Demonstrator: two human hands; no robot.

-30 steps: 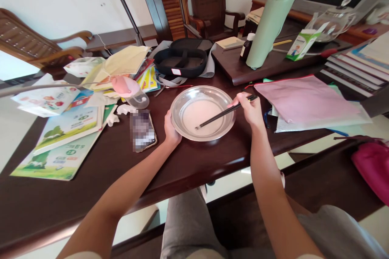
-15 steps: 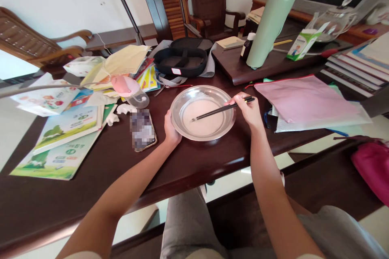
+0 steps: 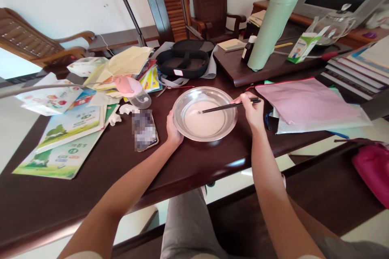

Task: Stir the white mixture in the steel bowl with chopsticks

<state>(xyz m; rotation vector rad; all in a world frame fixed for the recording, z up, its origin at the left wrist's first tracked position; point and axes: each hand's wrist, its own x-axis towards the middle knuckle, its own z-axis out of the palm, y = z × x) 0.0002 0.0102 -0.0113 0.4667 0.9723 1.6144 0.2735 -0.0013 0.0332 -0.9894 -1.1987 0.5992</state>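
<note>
A round metal bowl point(image 3: 182, 127) with pale liquid batter in it sits on the dark wooden table point(image 3: 188, 162). My left hand point(image 3: 172, 130) grips the bowl's near left rim, fingers curled against it. My right hand point(image 3: 251, 109) is at the bowl's right side, closed on a pair of dark chopsticks point(image 3: 226, 107). The chopsticks reach left over the bowl, their tips in the batter near its far middle.
A phone point(image 3: 145, 130) lies left of the bowl, with picture books point(image 3: 69, 129), a pink-capped bottle point(image 3: 133, 91) and papers beyond. A black case point(image 3: 183, 62) is behind the bowl. A green flask point(image 3: 267, 32), pink folder point(image 3: 300, 101) and stacked books point(image 3: 358, 73) are right.
The chopstick tips have swept from the bowl's near middle to its far side across the batter. My left hand has stayed on the rim. The view shifted slightly.
</note>
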